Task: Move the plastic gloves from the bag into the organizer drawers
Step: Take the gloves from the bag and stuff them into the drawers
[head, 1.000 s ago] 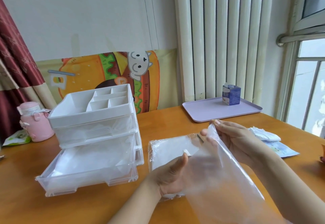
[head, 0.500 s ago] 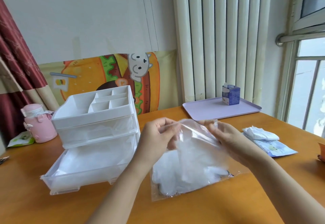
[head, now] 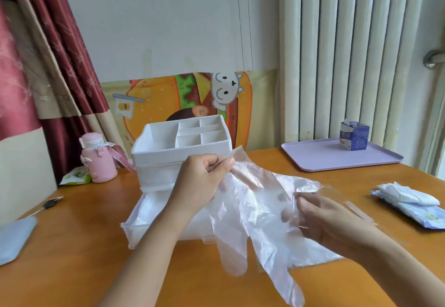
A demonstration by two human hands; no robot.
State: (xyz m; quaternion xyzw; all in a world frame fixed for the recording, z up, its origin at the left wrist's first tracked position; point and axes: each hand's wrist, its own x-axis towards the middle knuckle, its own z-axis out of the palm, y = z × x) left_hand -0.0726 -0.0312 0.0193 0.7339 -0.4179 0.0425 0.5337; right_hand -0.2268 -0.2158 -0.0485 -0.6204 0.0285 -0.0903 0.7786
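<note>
I hold one thin clear plastic glove [head: 260, 210] spread in the air between both hands, its fingers hanging toward the table. My left hand [head: 199, 181] pinches one edge of the cuff at the top. My right hand [head: 327, 220] pinches the other cuff edge, lower and to the right. Part of the clear bag [head: 323, 257] lies flat on the table under the glove and my right wrist. Behind the glove stands the white organizer [head: 168, 147], with its bottom drawer [head: 130, 229] pulled out and open.
A lilac tray [head: 313, 159] with a small blue carton [head: 354, 135] sits at the back right. Wipe packets [head: 409, 200] lie at the right. A pink bottle [head: 98, 162], a green packet [head: 75, 176], keys [head: 49, 203] and a pale blue object [head: 14, 239] are at the left.
My hands have pulled a glove out of the bag, raised it and stretched it apart. The bag now lies flat beneath. The view has swung to the left.
</note>
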